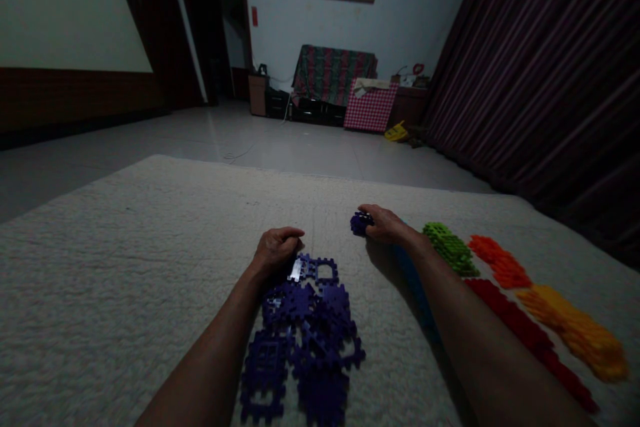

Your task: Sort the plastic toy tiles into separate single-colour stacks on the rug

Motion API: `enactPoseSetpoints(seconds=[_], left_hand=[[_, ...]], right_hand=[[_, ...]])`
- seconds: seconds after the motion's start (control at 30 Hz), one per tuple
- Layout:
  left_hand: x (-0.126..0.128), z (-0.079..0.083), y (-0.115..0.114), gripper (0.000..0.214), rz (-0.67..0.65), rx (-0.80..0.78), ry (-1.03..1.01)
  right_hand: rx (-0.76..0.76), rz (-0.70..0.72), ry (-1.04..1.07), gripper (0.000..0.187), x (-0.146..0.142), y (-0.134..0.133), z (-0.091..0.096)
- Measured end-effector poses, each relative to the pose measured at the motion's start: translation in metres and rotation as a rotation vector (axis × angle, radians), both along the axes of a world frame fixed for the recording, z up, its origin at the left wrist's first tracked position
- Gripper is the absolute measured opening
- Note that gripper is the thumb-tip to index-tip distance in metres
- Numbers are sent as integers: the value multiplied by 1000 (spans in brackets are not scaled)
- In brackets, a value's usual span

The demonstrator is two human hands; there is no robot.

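My right hand (384, 223) is closed around a small stack of purple interlocking tiles (360, 222), low over the cream mat. Its thumb and fingers grip the stack's near side. At the far left end of a loose spread of purple interlocking tiles (320, 327) rests my left hand (276, 248). Its fingers are curled in with the thumb along the top; whatever they hold is hidden. Some tiles in the spread are solid squares with toothed edges, others are open frames. They overlap unevenly.
Right of my right arm lie rows of green (450, 248), orange (500, 260), red (525, 340) and yellow tiles (575, 330). A blue row (417, 287) is partly covered by that arm. The cream mat (150, 247) ends at a tiled floor (310, 150).
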State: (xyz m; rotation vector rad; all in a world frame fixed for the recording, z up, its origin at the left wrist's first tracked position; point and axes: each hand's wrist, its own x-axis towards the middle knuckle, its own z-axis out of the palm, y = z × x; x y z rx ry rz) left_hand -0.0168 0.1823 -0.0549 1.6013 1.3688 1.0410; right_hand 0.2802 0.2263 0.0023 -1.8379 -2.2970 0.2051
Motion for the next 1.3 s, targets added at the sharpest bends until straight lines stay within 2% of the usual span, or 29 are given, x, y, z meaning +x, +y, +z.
enactPoseSetpoints(seconds=[0.13, 0.27, 0.33, 0.4, 0.53, 0.7, 0.87, 1.03, 1.2, 1.3], left_hand=[[0, -2, 0, 34, -6, 1, -23], [1, 1, -1, 33, 0, -14, -26], [2, 2, -2, 33, 9, -23, -26], [2, 2, -2, 33, 18, -24, -14], [2, 2, -2, 33, 19, -26, 18], [2, 0, -1, 32, 16, -20, -12], [2, -1, 0, 32, 14, -36, -42], [2, 5, -4, 33, 12, -23, -35], [1, 5, -4, 34, 13, -23, -17], [2, 3, -3, 32, 18, -35, -84]], right_hand=[[82, 21, 47, 71, 1, -8, -1], [188, 113, 140, 61, -14, -37, 2], [154, 149, 210, 54, -30, -57, 0], [54, 169, 300, 44, -46, -76, -5], [16, 161, 341, 30, -68, -99, -15], [12, 152, 239, 21, -77, -102, -16], [-33, 46, 127, 19, -91, -101, -16], [-63, -43, 80, 20, -102, -102, -15], [-10, -43, 66, 20, -100, -101, -16], [-13, -47, 69, 19, -93, -97, -18]])
